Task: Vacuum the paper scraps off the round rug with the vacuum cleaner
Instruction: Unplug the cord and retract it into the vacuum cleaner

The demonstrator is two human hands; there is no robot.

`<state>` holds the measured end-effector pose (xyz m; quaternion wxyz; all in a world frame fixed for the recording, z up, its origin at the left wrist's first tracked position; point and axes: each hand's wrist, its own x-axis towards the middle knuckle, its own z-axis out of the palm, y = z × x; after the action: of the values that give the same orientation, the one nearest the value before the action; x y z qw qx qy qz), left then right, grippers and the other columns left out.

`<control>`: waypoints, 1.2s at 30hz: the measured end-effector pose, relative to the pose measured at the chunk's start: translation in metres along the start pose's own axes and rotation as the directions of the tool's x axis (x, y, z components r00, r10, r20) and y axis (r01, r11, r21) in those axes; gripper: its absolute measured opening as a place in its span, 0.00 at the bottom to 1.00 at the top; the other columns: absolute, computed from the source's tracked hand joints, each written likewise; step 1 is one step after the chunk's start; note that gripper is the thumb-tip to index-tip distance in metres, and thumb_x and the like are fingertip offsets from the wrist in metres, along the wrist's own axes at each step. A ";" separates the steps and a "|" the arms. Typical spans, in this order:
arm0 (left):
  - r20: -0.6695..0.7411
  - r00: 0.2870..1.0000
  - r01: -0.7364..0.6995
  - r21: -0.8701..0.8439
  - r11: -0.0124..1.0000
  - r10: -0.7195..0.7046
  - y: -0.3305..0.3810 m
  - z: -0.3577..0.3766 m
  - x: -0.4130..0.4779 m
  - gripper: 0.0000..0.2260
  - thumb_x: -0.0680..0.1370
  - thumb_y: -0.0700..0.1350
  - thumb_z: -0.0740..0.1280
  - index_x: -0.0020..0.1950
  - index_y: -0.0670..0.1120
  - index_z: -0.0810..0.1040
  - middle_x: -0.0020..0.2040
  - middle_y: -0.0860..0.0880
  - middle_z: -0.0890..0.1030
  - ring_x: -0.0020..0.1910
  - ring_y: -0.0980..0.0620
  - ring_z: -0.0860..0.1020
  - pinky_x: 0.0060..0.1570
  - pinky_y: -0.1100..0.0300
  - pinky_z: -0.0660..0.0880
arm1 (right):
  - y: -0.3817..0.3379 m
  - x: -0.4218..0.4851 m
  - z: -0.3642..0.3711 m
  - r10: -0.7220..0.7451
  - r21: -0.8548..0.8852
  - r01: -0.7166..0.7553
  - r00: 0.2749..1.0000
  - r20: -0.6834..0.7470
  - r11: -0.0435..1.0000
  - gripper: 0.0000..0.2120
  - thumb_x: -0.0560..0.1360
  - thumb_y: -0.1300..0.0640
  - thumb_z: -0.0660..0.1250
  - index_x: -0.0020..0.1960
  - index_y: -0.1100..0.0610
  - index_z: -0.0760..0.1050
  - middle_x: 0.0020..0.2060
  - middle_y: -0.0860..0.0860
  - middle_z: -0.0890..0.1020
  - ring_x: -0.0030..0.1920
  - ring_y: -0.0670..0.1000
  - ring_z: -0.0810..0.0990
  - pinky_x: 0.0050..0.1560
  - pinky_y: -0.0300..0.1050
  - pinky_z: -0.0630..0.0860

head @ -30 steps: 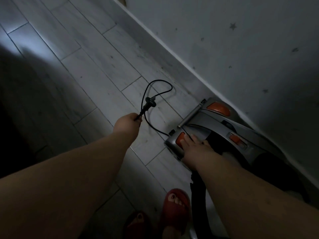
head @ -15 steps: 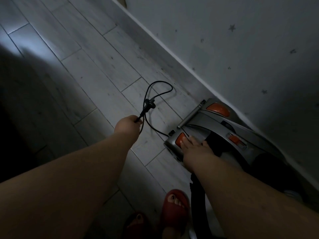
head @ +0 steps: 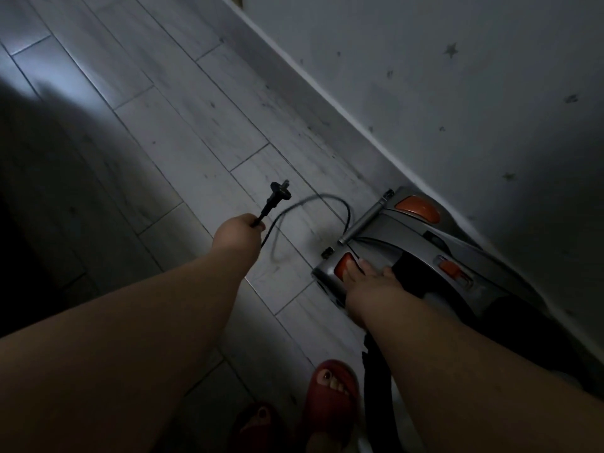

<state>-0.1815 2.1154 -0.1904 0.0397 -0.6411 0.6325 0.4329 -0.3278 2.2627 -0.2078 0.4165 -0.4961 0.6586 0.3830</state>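
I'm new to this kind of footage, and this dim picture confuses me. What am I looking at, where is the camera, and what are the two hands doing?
No robot is involved. The camera sits on a person's head and looks forward and down, so both bare forearms reach into view from below. The left hand pinches the black power cord just behind its plug, which points up, free of any socket. The right hand lies flat on the grey vacuum cleaner, with its fingertips at an orange button. The vacuum stands on the pale plank floor, close along the wall. The person's red slippers show at the bottom edge. No rug or paper scraps are in view.
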 end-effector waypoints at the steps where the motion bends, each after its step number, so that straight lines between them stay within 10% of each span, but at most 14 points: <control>1: -0.002 1.000 -0.005 0.005 1.000 0.005 0.001 0.000 0.000 0.11 0.80 0.41 0.59 0.59 0.41 0.78 0.54 0.39 0.79 0.49 0.41 0.76 0.44 0.56 0.69 | 0.000 0.000 0.000 0.000 0.002 0.000 1.000 0.002 1.000 0.37 0.80 0.57 0.59 0.80 0.56 0.38 0.78 0.52 0.35 0.78 0.55 0.35 0.76 0.63 0.43; 9: -0.005 1.000 -0.019 -0.034 0.999 0.019 0.011 0.007 -0.005 0.13 0.81 0.44 0.58 0.61 0.41 0.76 0.55 0.39 0.79 0.46 0.46 0.72 0.45 0.59 0.66 | 0.002 -0.001 0.000 -0.003 0.019 0.003 1.000 0.003 1.000 0.38 0.80 0.55 0.59 0.79 0.56 0.37 0.78 0.52 0.35 0.78 0.55 0.35 0.76 0.63 0.42; 15: 0.038 0.999 0.046 -0.217 0.975 -0.039 0.015 0.021 -0.002 0.14 0.81 0.47 0.60 0.64 0.44 0.75 0.37 0.49 0.72 0.34 0.53 0.70 0.32 0.62 0.67 | 0.002 0.000 0.000 -0.005 0.016 0.004 1.000 0.004 1.000 0.40 0.80 0.53 0.61 0.80 0.56 0.38 0.78 0.52 0.35 0.78 0.54 0.35 0.76 0.63 0.43; 22: 0.146 0.989 0.008 -0.197 0.980 0.021 0.021 0.031 -0.005 0.21 0.80 0.42 0.60 0.73 0.50 0.64 0.71 0.47 0.70 0.66 0.47 0.71 0.54 0.63 0.66 | 0.002 0.002 -0.001 -0.008 0.015 0.008 1.000 0.001 1.000 0.40 0.80 0.52 0.62 0.80 0.56 0.39 0.78 0.52 0.36 0.78 0.54 0.36 0.75 0.65 0.44; 36: 0.215 0.977 0.027 -0.103 0.994 -0.004 0.007 0.043 -0.018 0.19 0.80 0.42 0.61 0.72 0.47 0.67 0.69 0.46 0.71 0.66 0.46 0.71 0.59 0.62 0.67 | 0.000 -0.002 -0.003 0.005 -0.013 -0.004 1.000 0.024 1.000 0.41 0.79 0.54 0.63 0.80 0.55 0.38 0.78 0.52 0.35 0.78 0.54 0.35 0.75 0.65 0.42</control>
<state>-0.2062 2.1531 -0.2024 0.0773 -0.5968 0.5955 0.5322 -0.3282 2.2608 -0.2048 0.4205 -0.4925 0.6522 0.3941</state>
